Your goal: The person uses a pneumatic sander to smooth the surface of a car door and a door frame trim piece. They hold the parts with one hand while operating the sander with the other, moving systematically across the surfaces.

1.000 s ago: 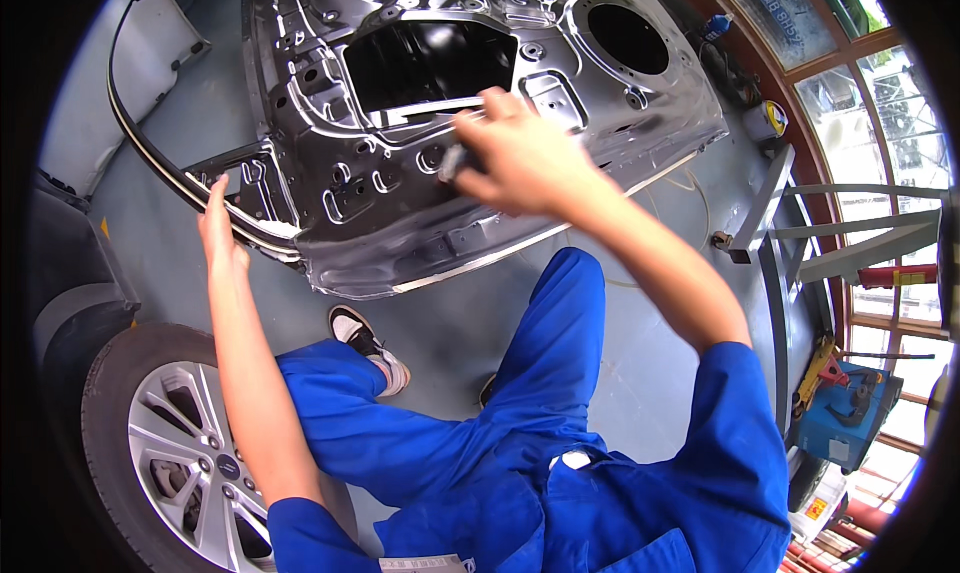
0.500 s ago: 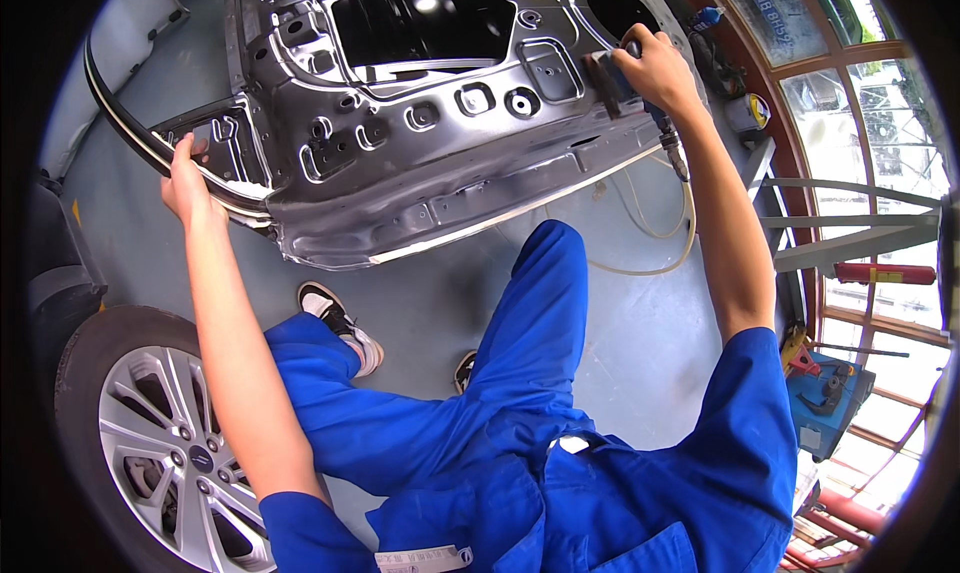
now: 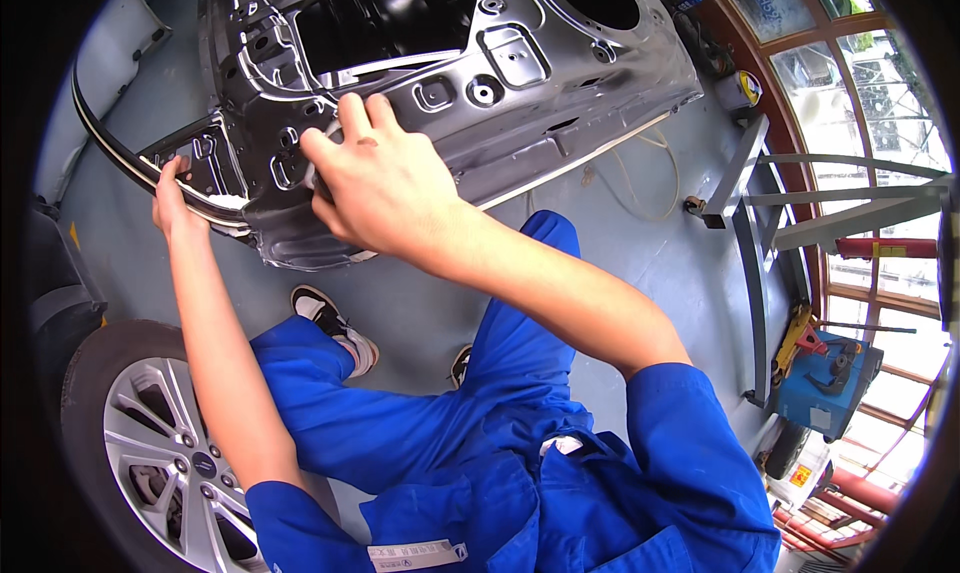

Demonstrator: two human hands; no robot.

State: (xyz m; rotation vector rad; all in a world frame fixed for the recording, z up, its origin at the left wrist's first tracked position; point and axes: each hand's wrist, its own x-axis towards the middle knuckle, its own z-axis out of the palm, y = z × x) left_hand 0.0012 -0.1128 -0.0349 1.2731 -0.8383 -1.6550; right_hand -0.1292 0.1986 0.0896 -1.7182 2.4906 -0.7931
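A bare dark metal car door (image 3: 560, 83) lies flat in front of me, its inner side up. My left hand (image 3: 178, 208) grips its curved window frame (image 3: 120, 151) at the left, fingers wrapped on the edge near the frame's corner. My right hand (image 3: 390, 188) is over the door's near left part, back of the hand up, fingers bent downward. A small pale and dark edge shows beside its thumb; what the palm covers is hidden. The blue air tool from the earlier frame does not show.
A car wheel (image 3: 165, 463) stands close at my left. A thin pale hose (image 3: 677, 178) lies on the floor beyond the door's right end. Grey metal stands (image 3: 755, 273), a blue box (image 3: 825, 388) with tools on it and a window wall line the right.
My right hand has swung left and nearer, from the door's right end to its near left part. The door appears shifted slightly left in view. My left hand keeps its grip.
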